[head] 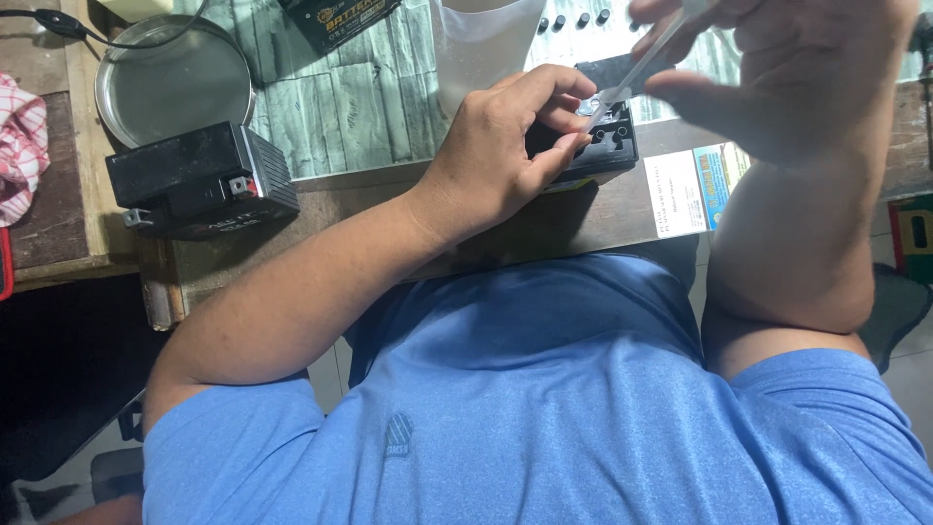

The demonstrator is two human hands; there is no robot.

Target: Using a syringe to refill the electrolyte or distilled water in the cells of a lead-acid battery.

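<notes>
Right hand [777, 68] holds perhaps a dropper [637, 70] over battery [607, 141].

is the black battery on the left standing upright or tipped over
Tipped: the black battery lies on its side on the wooden bench, terminals facing sideways toward the camera.

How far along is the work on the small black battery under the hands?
Done: the battery sits on the bench edge, its top openings uncovered. In hand: the left hand steadies it while the right hand aims a clear dropper at an opening. Left: small black caps lie loose beyond; a second battery sits untouched.
</notes>
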